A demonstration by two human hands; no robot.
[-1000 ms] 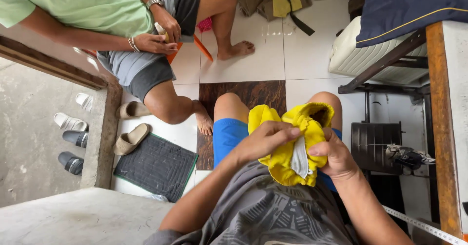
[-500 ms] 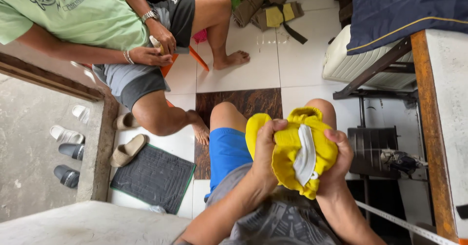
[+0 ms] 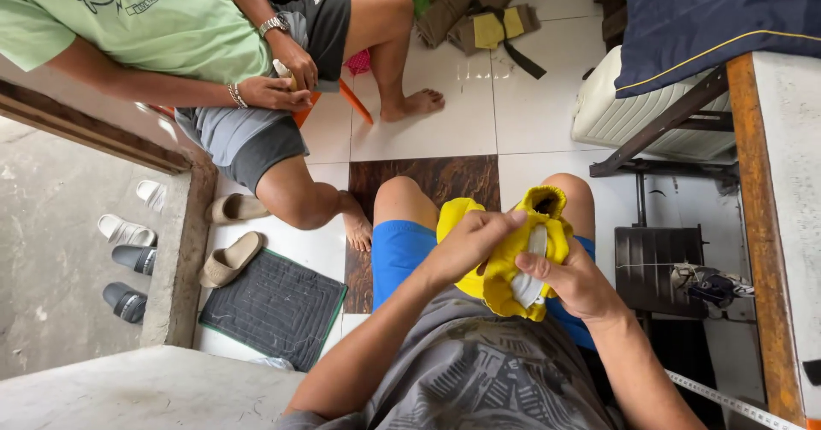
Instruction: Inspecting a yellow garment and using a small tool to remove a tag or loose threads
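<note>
A bunched yellow fabric piece (image 3: 506,276) with a white lining strip (image 3: 532,268) rests over my lap, above my blue shorts (image 3: 395,250). My left hand (image 3: 466,244) grips its upper left side, fingers curled over the cloth. On the lower right side my right hand (image 3: 575,283) pinches the fabric, thumb laid across it. Both hands hold the same piece between my knees.
A person in a green shirt (image 3: 171,20) sits on the tiled floor at the upper left, holding a small object. A dark mat (image 3: 274,306), sandals (image 3: 229,259), a wooden table edge (image 3: 757,225), a sewing machine treadle (image 3: 654,268) and a white measuring tape (image 3: 727,400) surround me.
The yellow piece has been turned in my hands and its open end now points up. My left hand shifted over the top of it. The view moved slightly.
</note>
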